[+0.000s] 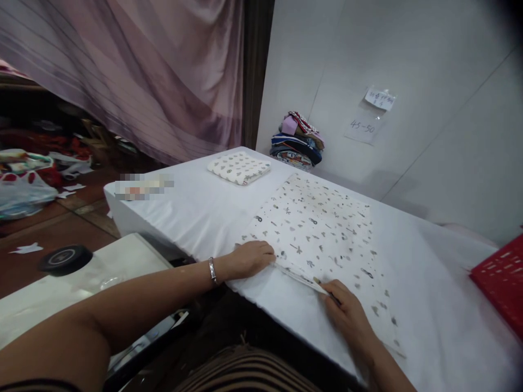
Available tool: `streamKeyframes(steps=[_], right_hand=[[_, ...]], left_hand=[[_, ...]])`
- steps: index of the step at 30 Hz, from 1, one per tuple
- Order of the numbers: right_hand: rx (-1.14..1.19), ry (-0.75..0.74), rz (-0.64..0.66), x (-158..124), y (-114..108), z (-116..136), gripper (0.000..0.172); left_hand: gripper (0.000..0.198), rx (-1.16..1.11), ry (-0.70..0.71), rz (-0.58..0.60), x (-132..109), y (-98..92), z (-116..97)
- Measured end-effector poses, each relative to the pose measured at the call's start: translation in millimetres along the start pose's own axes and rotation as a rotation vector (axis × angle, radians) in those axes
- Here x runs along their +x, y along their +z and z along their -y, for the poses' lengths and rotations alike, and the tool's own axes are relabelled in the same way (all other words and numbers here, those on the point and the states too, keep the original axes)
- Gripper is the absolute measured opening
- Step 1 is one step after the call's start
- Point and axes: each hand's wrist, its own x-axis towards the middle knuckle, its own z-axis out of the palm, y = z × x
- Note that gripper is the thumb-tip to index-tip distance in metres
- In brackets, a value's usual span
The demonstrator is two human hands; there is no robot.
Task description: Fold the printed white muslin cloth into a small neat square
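The patterned cloth (327, 228) lies spread on the white-covered table (183, 209), from near its far edge to its near edge. The hands are apart along the cloth's near side: the left hand (252, 258) lies over its near left corner, whether gripping or just pressing cannot be told; the right hand (347, 310) is closed on the slightly lifted hem, with a slim item, too small to identify, at its fingers. A folded cloth (239, 167) sits by the table's far left corner; a blurred-out item (144, 187) lies at the near left corner. Stacked fabrics (296, 142) stand at the far edge against the wall (433, 109), a red basket (500, 283) at the right. The left forearm partly hides a white surface (118, 247) bearing a black disc (66, 259).
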Motion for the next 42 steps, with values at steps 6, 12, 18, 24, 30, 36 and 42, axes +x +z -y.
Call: streamKeyframes(steps=[6, 12, 18, 24, 30, 36, 42], right_hand=[[0.012, -0.001, 0.027, 5, -5, 1, 0.022], [-0.084, -0.037, 0.003, 4, -9, 4, 0.022], [-0.363, -0.224, -0.044, -1, -1, 11, 0.024], [-0.413, -0.24, -0.007, -5, 11, 9, 0.025], [-0.412, -0.255, 0.001, -6, 11, 10, 0.024], [-0.277, -0.157, 0.182, 9, -17, 26, 0.025], [-0.232, -0.325, 0.107, 71, -14, 18, 0.038]], left_hand=[[0.021, 0.056, -0.043, -0.009, 0, 9.9, -3], [0.023, 0.172, -0.055, -0.035, 9, -0.5, -4], [0.018, 0.155, -0.007, -0.04, 6, -11.0, -2], [0.019, 0.046, -0.1, -0.039, -7, 4.6, -5], [0.02, -0.029, -0.143, -0.058, -12, 10.2, -6], [0.02, -0.076, -0.171, -0.098, -16, 12.9, -6], [0.017, -0.098, -0.199, -0.123, -18, 19.6, -6]])
